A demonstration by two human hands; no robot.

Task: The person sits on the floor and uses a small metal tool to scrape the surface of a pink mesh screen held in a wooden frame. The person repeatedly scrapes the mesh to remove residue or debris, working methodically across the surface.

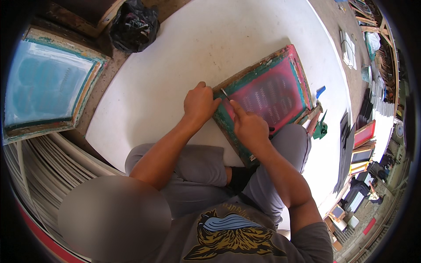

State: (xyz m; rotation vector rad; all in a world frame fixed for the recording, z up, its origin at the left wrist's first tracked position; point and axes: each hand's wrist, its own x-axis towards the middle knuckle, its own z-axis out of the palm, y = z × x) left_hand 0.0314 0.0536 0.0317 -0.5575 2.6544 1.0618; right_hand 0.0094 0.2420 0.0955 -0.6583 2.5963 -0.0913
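A screen-printing frame (272, 94) lies tilted across my lap and the white surface, its wooden edges stained green and its mesh pink with rows of faint marks. My left hand (200, 103) is closed at the frame's left corner, thumb on the wood. In my right hand (251, 128) is a slim tool with a thin metal blade (224, 92). Its tip meets the green border near my left thumb, and my index finger stretches along it. A dark end shows beside my palm; my fingers hide most of the handle, so its exact kind is unclear.
A second screen frame (48, 83) with blue mesh stands at the left. A black plastic bag (134, 26) sits on the far edge of the white sheet (188, 48). A blue object (321, 91) and a green scrap (321, 128) lie right of my knee. Stacked boards (52, 166) are lower left.
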